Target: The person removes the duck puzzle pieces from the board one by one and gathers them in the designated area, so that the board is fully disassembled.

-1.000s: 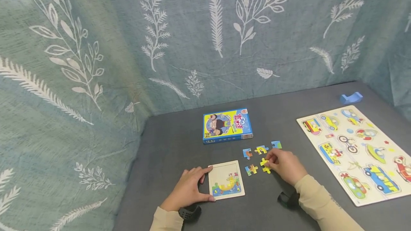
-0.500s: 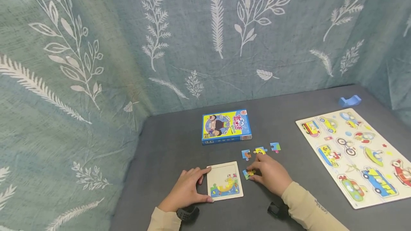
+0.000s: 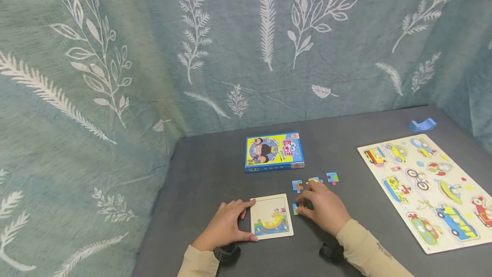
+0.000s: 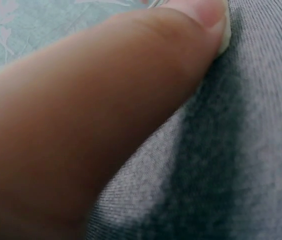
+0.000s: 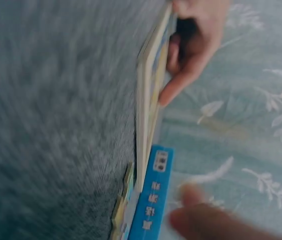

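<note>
The square puzzle tray point(image 3: 270, 199) lies at table centre, its lower part filled with a yellow and blue picture. My left hand point(image 3: 226, 225) grips its left edge, index finger at the upper corner and thumb at the lower one. Just right of the tray, my right hand point(image 3: 324, 208) pinches a blue and orange puzzle piece point(image 3: 295, 209) between thumb and index finger, covering part of it. Above the hand lie a blue-orange piece point(image 3: 297, 186), a partly covered piece point(image 3: 314, 180) and a blue-green one point(image 3: 332, 178). Blurred fingers point(image 5: 200, 217) show in the right wrist view.
Behind the pieces lies a blue and yellow box point(image 3: 274, 151). On the right is a large wooden vehicle board point(image 3: 423, 200), with a blue curved object point(image 3: 423, 125) behind it. Patterned cloth point(image 3: 238, 46) hangs beyond the dark table point(image 3: 203, 166).
My right hand has moved left from the yellow piece to the blue and orange one beside the tray. The yellow piece is out of sight. My left hand has stayed on the tray.
</note>
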The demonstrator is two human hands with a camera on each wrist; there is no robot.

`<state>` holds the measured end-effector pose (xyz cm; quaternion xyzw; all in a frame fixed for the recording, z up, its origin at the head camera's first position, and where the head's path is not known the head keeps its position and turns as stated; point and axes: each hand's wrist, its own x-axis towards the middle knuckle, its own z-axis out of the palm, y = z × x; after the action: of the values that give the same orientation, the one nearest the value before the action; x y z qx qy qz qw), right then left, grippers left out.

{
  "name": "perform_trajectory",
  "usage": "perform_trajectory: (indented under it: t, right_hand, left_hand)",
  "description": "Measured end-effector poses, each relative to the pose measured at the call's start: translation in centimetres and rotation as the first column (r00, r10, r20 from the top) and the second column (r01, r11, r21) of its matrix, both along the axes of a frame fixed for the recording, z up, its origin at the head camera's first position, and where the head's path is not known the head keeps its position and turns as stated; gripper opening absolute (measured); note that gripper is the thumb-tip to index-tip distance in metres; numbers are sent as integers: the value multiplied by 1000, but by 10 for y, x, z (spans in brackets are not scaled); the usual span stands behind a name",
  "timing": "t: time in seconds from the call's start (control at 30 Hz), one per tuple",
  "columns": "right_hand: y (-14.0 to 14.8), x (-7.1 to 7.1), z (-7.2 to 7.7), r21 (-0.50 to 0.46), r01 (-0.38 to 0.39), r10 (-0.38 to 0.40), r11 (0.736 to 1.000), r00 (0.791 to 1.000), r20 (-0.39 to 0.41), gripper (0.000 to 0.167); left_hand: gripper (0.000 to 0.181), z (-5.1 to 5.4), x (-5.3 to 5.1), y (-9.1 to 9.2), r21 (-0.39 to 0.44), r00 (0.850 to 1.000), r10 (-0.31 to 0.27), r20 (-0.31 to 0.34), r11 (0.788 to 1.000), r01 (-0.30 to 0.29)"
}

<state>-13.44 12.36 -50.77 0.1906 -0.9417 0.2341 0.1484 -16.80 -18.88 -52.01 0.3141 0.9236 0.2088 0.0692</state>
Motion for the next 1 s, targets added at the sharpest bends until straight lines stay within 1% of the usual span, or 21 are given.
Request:
perform_trajectory:
  t: [0.07,0.13,0.2,0.27,0.33,0.4,0.5,0.67,0.83,0.93,1.0]
  right_hand:
    - [-6,1,2,16,-27,28,1000,999,-41,25]
    - [-14,3,0,61,-57,60,996,997,-44,28]
    - [-22,6,-4,123,-84,88,989,996,-27,34]
    - [-26,9,-8,165,-107,106,980,994,15,39]
    - [-28,11,-11,180,-116,112,977,993,33,41]
    - [-28,10,-11,175,-118,114,977,993,32,39]
    - [-30,9,-8,137,-124,121,983,992,28,34]
    - [-32,14,-13,42,-119,117,992,992,37,31]
    - [-35,14,-12,-16,-148,148,989,989,23,27]
    - [-32,11,-7,-85,-157,161,984,986,45,24]
    - [-25,7,-4,-131,-161,167,978,985,33,24]
  left_hand:
    - [96,0,-1,0,-3,1000,-2,4,1000,2]
    - [96,0,-1,0,-11,1000,-4,8,1000,4]
    - [95,-1,-1,0,-23,1000,-6,13,1000,6]
    - [95,-2,-1,1,-22,1000,-9,14,1000,10]
    - [95,-2,0,1,-22,1000,-5,16,1000,5]
    - [95,-1,1,1,-16,1000,0,11,1000,0]
    - [95,0,2,1,-15,1000,18,18,1000,-18]
    - [96,-2,5,2,-21,999,14,38,1000,-13]
    - [96,0,6,1,-17,1000,6,13,1000,-6]
    - [94,2,5,2,-19,1000,13,4,1000,-13]
    - [94,2,5,2,-22,1000,17,4,1000,-17]
